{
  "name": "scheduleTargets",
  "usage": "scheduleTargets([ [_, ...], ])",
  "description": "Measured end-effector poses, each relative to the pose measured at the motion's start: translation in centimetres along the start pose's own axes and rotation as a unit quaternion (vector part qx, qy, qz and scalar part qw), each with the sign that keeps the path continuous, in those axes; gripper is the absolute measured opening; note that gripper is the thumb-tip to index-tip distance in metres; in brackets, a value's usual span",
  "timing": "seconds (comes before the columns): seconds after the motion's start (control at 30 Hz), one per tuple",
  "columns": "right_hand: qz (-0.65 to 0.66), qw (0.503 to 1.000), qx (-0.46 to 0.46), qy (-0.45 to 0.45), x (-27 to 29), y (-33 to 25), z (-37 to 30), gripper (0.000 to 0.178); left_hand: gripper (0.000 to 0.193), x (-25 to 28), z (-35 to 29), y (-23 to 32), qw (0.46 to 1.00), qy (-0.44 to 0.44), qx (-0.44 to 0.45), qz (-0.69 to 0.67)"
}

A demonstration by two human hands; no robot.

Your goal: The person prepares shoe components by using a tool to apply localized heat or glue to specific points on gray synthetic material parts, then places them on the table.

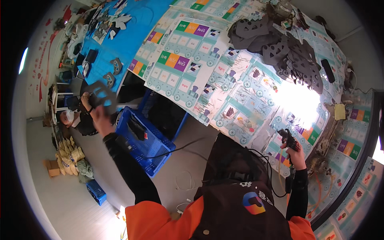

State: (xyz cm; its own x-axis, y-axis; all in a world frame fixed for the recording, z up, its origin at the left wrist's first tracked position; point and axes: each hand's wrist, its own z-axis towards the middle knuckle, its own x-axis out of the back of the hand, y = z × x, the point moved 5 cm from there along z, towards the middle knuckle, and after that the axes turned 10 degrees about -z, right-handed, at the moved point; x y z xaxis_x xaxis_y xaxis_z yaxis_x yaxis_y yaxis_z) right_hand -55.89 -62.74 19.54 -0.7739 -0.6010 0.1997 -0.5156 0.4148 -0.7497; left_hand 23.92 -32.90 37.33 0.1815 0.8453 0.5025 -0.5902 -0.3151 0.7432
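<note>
My left arm reaches out to the left, and my left hand (102,121) is closed on a dark grey shoe upper (105,96), a flat piece with cut-out openings that is blurred by motion. It hangs between the blue table and the blue crate. On the right, my right hand (296,155) grips a dark spray gun (289,139) just above the near right part of the patterned table sheet (244,96). Beyond it, a heap of similar grey shoe uppers (280,52) lies on the sheet.
A blue plastic crate (140,144) stands below the table's left edge. On the blue table (140,20) lie more grey pieces (116,66). A masked co-worker (82,120) is at the left. Beige bundles (70,156) lie on the floor; an orange hose (318,192) hangs at right.
</note>
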Motion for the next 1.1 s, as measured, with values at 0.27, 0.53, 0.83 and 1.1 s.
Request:
scheduleTargets([
  [0.27, -0.041, 0.999, -0.002, -0.016, -0.5, 0.1, 0.9, 0.045, 0.025, -22.0, -8.9, 14.0, 0.937, -0.282, 0.099, -0.181],
  [0.53, -0.071, 0.996, -0.017, -0.055, -3.1, -2.9, 1.8, 0.047, 0.029, -43.0, -35.7, 6.7, 0.808, -0.548, 0.088, -0.196],
  [0.83, -0.111, 0.994, 0.014, -0.014, -4.0, -2.1, 3.6, 0.047, 0.022, -48.5, -35.6, 9.4, 0.811, -0.545, 0.111, -0.182],
  [1.1, -0.174, 0.984, -0.007, -0.034, -6.5, -3.5, 6.6, 0.037, 0.022, -49.9, -37.5, 9.2, 0.766, -0.509, 0.244, -0.306],
])
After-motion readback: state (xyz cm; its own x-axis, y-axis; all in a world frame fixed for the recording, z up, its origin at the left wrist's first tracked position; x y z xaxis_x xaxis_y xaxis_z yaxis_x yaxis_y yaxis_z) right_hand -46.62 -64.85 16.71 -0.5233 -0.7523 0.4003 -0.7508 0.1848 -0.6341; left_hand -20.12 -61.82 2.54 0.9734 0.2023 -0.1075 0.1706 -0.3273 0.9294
